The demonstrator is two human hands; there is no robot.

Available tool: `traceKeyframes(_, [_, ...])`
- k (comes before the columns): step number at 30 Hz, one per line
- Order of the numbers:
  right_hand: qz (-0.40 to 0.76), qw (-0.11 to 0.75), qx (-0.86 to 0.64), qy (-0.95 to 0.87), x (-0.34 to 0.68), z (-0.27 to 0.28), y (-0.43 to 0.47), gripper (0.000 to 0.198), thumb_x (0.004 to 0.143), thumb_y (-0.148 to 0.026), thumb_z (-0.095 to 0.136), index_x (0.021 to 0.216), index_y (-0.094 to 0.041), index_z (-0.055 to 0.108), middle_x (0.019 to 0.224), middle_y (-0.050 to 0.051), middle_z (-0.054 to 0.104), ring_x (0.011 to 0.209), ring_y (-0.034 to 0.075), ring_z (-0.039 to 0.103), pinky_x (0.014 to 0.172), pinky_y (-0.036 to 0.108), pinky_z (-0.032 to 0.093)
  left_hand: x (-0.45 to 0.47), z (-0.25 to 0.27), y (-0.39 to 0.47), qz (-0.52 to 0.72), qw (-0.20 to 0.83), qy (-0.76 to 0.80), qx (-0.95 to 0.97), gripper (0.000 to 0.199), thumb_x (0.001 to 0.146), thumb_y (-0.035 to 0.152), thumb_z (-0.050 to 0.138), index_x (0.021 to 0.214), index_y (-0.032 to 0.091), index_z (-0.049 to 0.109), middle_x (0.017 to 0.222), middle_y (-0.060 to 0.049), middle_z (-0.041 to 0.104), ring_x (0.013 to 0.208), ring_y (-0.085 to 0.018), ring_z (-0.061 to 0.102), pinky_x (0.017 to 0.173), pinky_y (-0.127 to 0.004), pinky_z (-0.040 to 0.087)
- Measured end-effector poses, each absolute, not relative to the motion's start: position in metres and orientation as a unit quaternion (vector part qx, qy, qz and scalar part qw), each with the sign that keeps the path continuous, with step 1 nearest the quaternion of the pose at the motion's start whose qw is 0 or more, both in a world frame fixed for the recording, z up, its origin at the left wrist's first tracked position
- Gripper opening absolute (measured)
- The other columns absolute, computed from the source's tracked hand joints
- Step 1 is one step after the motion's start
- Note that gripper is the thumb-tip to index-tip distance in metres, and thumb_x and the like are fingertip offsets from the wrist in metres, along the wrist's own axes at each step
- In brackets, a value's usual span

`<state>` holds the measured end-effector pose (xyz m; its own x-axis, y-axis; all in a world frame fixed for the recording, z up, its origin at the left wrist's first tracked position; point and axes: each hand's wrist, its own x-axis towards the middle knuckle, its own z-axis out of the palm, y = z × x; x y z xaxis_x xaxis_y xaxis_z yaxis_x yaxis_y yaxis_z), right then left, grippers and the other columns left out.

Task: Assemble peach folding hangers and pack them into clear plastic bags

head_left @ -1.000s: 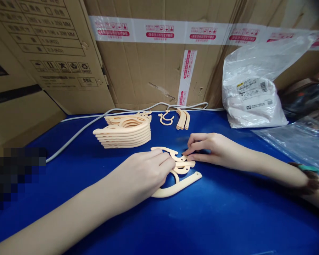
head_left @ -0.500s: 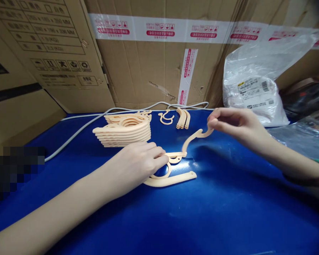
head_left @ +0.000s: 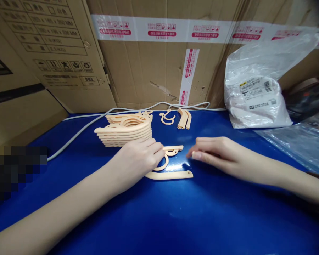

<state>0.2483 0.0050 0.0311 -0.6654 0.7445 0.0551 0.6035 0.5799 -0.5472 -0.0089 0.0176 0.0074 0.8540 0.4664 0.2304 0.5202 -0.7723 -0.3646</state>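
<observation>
Cream plastic hanger parts on a blue tabletop, head view. The parts being worked lie mid-table: a short flat bar beside a curved section with a hole near its end, a ring just below, and, nearest the viewer, a long curved arm with a hole at its tip. The left hand grasps the flat bar, its fingers bent over the inner ends of the group and hiding how they join. The right hand — slightly blurred at the fingertips — is released, fingers loosely bent, near the bar's outer end but apart from it.

Just beyond the left hand stands a stack of similar hanger parts. Farther back lie hook pieces and, beside them, a small bundle of curved tubes. A pale cable runs behind, before taped cardboard; a white plastic bag stands at right.
</observation>
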Motion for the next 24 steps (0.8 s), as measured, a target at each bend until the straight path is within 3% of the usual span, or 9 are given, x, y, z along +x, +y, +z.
traceKeyframes(3, [0.182, 0.068, -0.365, -0.911, 0.245, 0.029, -0.003, 0.037, 0.103, -0.037, 0.034, 0.094, -0.018, 0.064, 0.088, 0.005, 0.060, 0.072, 0.015, 0.057, 0.067, 0.028, 0.045, -0.008, 0.005, 0.016, -0.055, 0.218, -0.295, -0.929, 0.025, 0.089, 0.004, 0.047, 0.100, 0.011, 0.068, 0.103, -0.013, 0.071, 0.088, -0.025, 0.067, 0.071, -0.035, 0.054])
traceKeyframes(7, [0.132, 0.043, -0.362, -0.922, 0.249, 0.026, -0.003, 0.039, 0.103, -0.038, 0.030, 0.107, -0.020, 0.065, 0.092, 0.006, 0.060, 0.071, 0.015, 0.060, 0.066, 0.027, 0.045, -0.004, 0.002, 0.010, -0.092, 0.209, -0.324, -0.918, 0.034, 0.087, 0.002, 0.041, 0.109, 0.008, 0.066, 0.106, -0.014, 0.070, 0.092, -0.027, 0.066, 0.072, -0.036, 0.054])
traceKeyframes(11, [0.115, 0.041, -0.367, -0.922, 0.252, 0.024, -0.001, 0.031, 0.101, -0.039, 0.039, 0.112, -0.019, 0.061, 0.098, 0.008, 0.063, 0.077, 0.018, 0.065, 0.067, 0.028, 0.045, 0.003, 0.004, -0.002, -0.170, 0.104, -0.307, -0.931, 0.032, 0.093, 0.011, 0.040, 0.117, 0.011, 0.060, 0.118, -0.012, 0.066, 0.106, -0.026, 0.061, 0.086, -0.039, 0.051])
traceKeyframes(14, [0.107, 0.052, -0.399, -0.909, 0.252, 0.024, -0.001, 0.022, 0.099, -0.032, 0.040, 0.112, -0.018, 0.052, 0.083, 0.004, 0.065, 0.065, 0.017, 0.062, 0.059, 0.028, 0.041, 0.007, 0.005, -0.008, -0.189, 0.004, -0.284, -0.940, 0.021, 0.094, 0.024, 0.046, 0.108, 0.016, 0.059, 0.129, -0.011, 0.060, 0.122, -0.025, 0.051, 0.100, -0.040, 0.044])
traceKeyframes(17, [0.114, 0.059, -0.410, -0.903, 0.253, 0.024, -0.003, 0.012, 0.099, -0.028, 0.037, 0.097, -0.021, 0.046, 0.069, -0.001, 0.060, 0.053, 0.015, 0.054, 0.052, 0.026, 0.035, 0.007, 0.005, -0.009, -0.186, -0.034, -0.279, -0.941, 0.013, 0.092, 0.026, 0.050, 0.099, 0.018, 0.057, 0.135, -0.012, 0.054, 0.129, -0.026, 0.044, 0.105, -0.043, 0.039])
traceKeyframes(20, [0.086, 0.052, -0.369, -0.924, 0.254, 0.023, -0.002, 0.019, 0.100, -0.029, 0.036, 0.087, -0.021, 0.047, 0.076, 0.000, 0.059, 0.055, 0.014, 0.052, 0.053, 0.026, 0.034, 0.005, 0.005, -0.006, -0.206, -0.054, -0.309, -0.927, 0.009, 0.089, 0.019, 0.046, 0.095, 0.019, 0.053, 0.131, -0.011, 0.056, 0.125, -0.025, 0.047, 0.103, -0.043, 0.040])
traceKeyframes(24, [0.044, 0.035, -0.346, -0.937, 0.254, 0.021, 0.001, 0.036, 0.104, -0.037, 0.029, 0.094, -0.020, 0.058, 0.086, 0.003, 0.058, 0.060, 0.013, 0.056, 0.057, 0.026, 0.036, 0.005, 0.004, -0.003, -0.234, -0.078, -0.373, -0.895, 0.028, 0.081, 0.017, 0.050, 0.109, 0.018, 0.051, 0.126, -0.010, 0.057, 0.121, -0.025, 0.051, 0.102, -0.043, 0.042])
